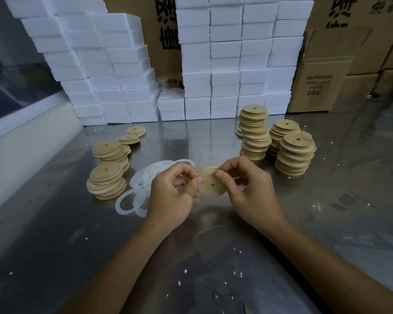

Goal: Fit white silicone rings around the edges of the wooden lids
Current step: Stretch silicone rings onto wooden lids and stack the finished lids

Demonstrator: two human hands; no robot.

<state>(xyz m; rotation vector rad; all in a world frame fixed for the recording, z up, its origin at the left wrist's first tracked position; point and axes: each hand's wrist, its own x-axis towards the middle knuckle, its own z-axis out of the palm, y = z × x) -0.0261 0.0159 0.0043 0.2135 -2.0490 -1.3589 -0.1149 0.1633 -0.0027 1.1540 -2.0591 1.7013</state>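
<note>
Both hands met over the counter (213, 137) centre, w/ one wooden lid (211, 185) between them. Left hand (171, 196) had fingers curled, thumb tip pressed at the lid's left edge; right hand (247, 189) pinched the lid's upper-right edge btwn thumb and curled fingers. Lid was held tilted, flat face w/ centre hole toward the camera, just above the counter. Pale band ran along its top edge, prob. a silicone ring, but couldn't tell how far it was seated.

Biggest things behind: white foam blocks (227, 64) stacked in two walls at the back, cardboard boxes (322, 71) behind and to the right of them. Counter was shiny metal, speckled w/ small white crumbs.

Right of the hands stood three tall lid stacks (293, 155), close together, somewhat uneven. Left side had two shorter lid stacks (107, 177), leaning, pale bands showing btwn some lids, plus a couple of low piles (132, 134) further back.

Loose white silicone rings (141, 184) lay in an overlapping heap on the counter just left of and partly hidden under the left hand, touching the nearest left stack's base.
</note>
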